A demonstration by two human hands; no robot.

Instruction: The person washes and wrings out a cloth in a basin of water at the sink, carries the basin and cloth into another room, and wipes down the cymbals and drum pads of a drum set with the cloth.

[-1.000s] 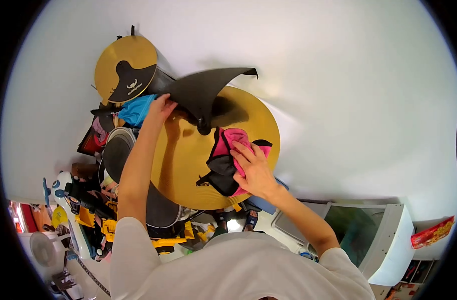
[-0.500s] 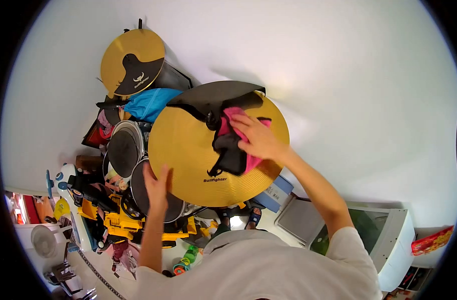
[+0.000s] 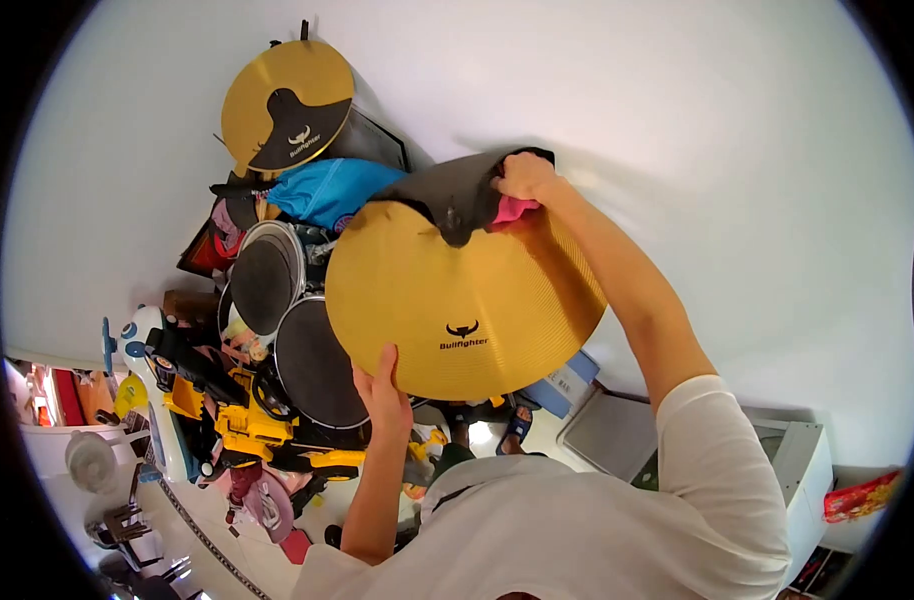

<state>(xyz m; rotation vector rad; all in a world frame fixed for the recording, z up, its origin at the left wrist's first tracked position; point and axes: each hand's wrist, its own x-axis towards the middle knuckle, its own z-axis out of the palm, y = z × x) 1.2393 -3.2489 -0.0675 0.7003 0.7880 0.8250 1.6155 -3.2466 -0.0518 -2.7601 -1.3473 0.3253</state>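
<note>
A big gold cymbal (image 3: 457, 300) marked "Bullfighter" fills the middle of the view, tilted toward me. Along its upper edge lies a black pad (image 3: 432, 197) with a curled flap. My left hand (image 3: 382, 405) grips the cymbal's lower left rim, thumb showing on the near side. At the top right edge, my right hand (image 3: 525, 178) is closed on a cloth, of which a pink part (image 3: 515, 210) shows below the fingers, against the pad. The rest of the cloth is hidden by the hand and pad.
Drums with dark heads (image 3: 320, 360) stand left of the cymbal. A second gold cymbal (image 3: 257, 95) is behind, near a blue bag (image 3: 335, 190). Yellow toy vehicles (image 3: 252, 425) crowd the lower left. A blue box (image 3: 567, 385) and white cabinet (image 3: 802, 470) are at right.
My right hand has moved with the cloth from the cymbal's middle up to its top edge and the pad. My left hand has come onto the lower left rim from beside it.
</note>
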